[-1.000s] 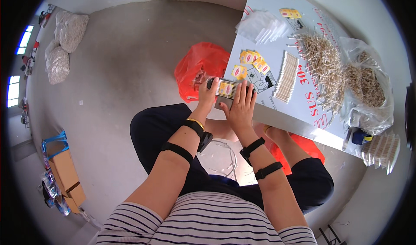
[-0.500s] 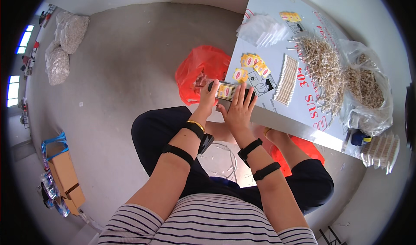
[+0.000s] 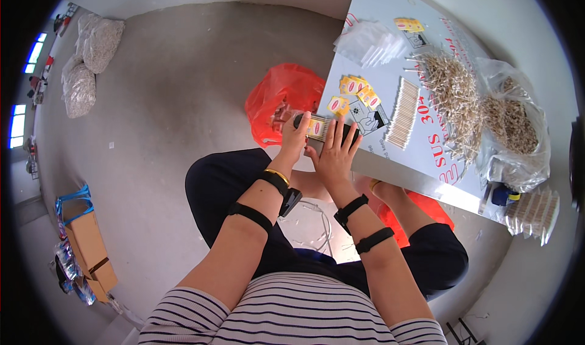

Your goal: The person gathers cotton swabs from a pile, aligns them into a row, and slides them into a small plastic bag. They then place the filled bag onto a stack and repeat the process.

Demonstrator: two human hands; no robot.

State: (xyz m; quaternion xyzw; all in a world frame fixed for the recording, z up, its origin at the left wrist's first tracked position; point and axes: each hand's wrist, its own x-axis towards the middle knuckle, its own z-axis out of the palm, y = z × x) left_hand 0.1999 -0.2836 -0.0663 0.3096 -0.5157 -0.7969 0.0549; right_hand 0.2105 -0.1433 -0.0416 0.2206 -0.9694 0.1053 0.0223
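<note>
At the table's near left corner lies a small pack of cotton swabs (image 3: 317, 127) with a yellow card on it. My left hand (image 3: 294, 140) is closed round the pack's left end, the thumb on top. My right hand (image 3: 334, 160) lies flat at its right end, fingers spread over a black piece (image 3: 350, 139) whose shape is mostly covered. Just beyond are several loose yellow cards (image 3: 359, 88). A neat row of cotton swabs (image 3: 403, 113) lies to the right, beside a heaped pile of loose swabs (image 3: 452, 95).
A red plastic bag (image 3: 259, 110) with small contents hangs or stands by the table's left edge. Clear plastic bags (image 3: 368, 43) and more yellow cards (image 3: 409, 25) lie at the far side. A swab-filled bag (image 3: 518, 116) and filled packs (image 3: 533, 217) sit right. Cardboard box (image 3: 88, 238) at left.
My right hand has shifted very slightly to the left over the pack. My left hand keeps its hold, and everything else is almost unchanged.
</note>
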